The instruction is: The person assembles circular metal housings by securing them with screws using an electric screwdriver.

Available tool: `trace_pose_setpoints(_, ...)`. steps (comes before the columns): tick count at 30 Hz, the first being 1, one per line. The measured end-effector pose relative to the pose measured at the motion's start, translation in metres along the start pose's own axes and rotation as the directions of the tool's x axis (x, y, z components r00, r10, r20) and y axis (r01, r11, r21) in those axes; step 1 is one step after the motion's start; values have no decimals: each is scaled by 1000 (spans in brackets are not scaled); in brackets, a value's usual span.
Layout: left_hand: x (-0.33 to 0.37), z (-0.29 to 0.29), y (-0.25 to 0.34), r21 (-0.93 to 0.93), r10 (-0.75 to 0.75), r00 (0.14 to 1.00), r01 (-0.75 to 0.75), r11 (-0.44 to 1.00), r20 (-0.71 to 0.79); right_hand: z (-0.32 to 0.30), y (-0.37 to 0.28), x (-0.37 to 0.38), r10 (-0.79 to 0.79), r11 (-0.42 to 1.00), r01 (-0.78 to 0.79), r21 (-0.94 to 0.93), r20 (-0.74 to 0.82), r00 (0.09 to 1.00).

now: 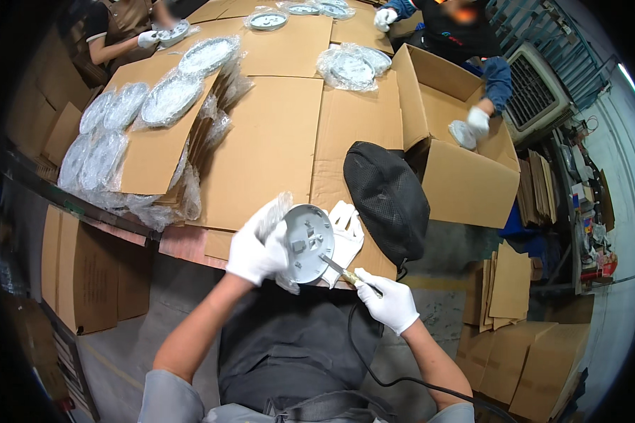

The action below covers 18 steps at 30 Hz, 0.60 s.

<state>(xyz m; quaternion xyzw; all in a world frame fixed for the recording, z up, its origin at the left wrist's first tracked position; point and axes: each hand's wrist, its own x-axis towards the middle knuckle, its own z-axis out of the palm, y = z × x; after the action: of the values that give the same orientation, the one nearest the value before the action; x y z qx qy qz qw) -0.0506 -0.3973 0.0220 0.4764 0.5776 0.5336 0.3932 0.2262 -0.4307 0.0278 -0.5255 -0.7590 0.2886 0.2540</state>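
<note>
My left hand (259, 248), in a white glove, is closed on the edge of a round grey cover (309, 238). The cover is tilted, its inner side with small raised parts facing up. Crinkled clear plastic film (281, 204) is bunched around my left fingers. My right hand (388, 304), gloved too, is wrapped round the yellowish handle of a narrow-bladed knife (337, 267). The blade reaches the lower right of the cover; whether its tip touches is hard to tell. A spare white glove (347, 236) lies on the table just behind the cover.
A black mesh bag (388, 197) lies right of my hands. Film-wrapped round covers (169, 99) sit on stacked cardboard at left. More wrapped covers (353, 68) lie farther back. One person reaches into an open carton (466, 176); another handles a cover at far left.
</note>
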Motion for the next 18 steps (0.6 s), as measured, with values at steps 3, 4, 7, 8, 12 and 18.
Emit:
trace_pose_setpoints(3, -21, 7, -4, 54, 53, 994, -49, 997, -91, -5, -5, 1, 44, 999, -45, 23, 51, 998)
trace_pose_setpoints(4, -20, 5, -9, 104, 40, 992, -27, 994, -120, -8, -8, 4, 7, 1000, -8, 17, 45, 999)
trace_pose_setpoints(7, -17, 6, -11, 140, 204, 957, -177, 974, -208, -31, -30, 14, -36, 980, 63, -190, 142, 989)
trace_pose_setpoints(8, -17, 6, -7, 135, 205, 957, -180, 974, -205, -40, -40, 17, -34, 979, 61, -195, 139, 990)
trace_pose_setpoints(12, -18, 5, 12, 342, 289, 951, -237, 909, -110, -48, -57, 30, -47, 891, 153, -427, 250, 967)
trace_pose_setpoints(18, -12, 8, 17, 354, 287, 955, -242, 904, -80, -52, -70, 45, -42, 832, 245, -497, 384, 922)
